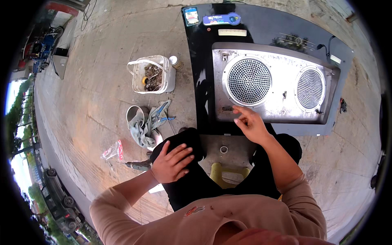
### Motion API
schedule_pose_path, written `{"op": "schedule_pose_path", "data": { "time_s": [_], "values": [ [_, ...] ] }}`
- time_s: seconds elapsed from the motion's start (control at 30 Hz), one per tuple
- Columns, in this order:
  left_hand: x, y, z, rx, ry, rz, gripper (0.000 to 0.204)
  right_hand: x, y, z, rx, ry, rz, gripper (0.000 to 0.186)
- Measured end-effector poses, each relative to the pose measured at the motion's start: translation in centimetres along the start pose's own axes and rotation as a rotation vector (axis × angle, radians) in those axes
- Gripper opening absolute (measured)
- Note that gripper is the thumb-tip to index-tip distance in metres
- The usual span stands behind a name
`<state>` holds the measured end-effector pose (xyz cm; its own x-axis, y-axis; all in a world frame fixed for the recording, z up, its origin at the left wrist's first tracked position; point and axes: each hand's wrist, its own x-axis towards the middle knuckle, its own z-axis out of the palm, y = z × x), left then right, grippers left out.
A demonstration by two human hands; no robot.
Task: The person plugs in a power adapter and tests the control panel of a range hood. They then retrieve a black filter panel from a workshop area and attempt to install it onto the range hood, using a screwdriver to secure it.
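A black range hood [206, 30] lies on the ground in front of me, its metal underside [281, 69] facing up. Two round perforated filter covers, a left one [249, 81] and a right one [310, 87], are set into that metal. My right hand [251, 124] hovers at the near left corner of the metal, its fingertips close to a small dark slot or latch [227, 109]. The thumb and forefinger are apart, with nothing visible between them; whether they touch the metal I cannot tell. Flat on my left knee rests my left hand [173, 163], fingers spread.
Left of the hood stands a white bucket [168, 83] with debris inside, beside a small bottle [175, 62]. Nearer are a grey rag [143, 132], blue-handled pliers [168, 119], a clear plastic bag [111, 152] and a drill-like tool [141, 165]. A yellowish stool [216, 173] shows beneath me.
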<state>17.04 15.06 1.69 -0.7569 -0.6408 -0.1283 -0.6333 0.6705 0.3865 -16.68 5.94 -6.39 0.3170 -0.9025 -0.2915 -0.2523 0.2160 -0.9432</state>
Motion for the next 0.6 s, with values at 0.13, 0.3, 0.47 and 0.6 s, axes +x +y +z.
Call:
{"op": "schedule_pose_path", "data": {
  "time_s": [0.13, 0.3, 0.47, 0.6],
  "values": [
    [2.0, -5.7, -0.5, -0.141, -0.063, 0.033, 0.050, 5.6, 2.0, -0.3, -0.145, 0.010, 0.038, 0.041],
    [3.7, -10.3, -2.8, -0.327, -0.081, 0.005, 0.048, 9.8, 4.5, 1.6, -0.139, 0.024, 0.189, 0.039],
    [1.4, -10.3, -7.2, -0.492, -0.084, -0.103, 0.050, 2.8, 6.2, 5.8, -0.194, 0.025, 0.268, 0.040],
    [-4.5, -5.4, -8.4, -0.476, -0.047, -0.393, 0.048, -3.3, -7.9, 4.6, -0.289, -0.191, 0.290, 0.043]
  ]
}}
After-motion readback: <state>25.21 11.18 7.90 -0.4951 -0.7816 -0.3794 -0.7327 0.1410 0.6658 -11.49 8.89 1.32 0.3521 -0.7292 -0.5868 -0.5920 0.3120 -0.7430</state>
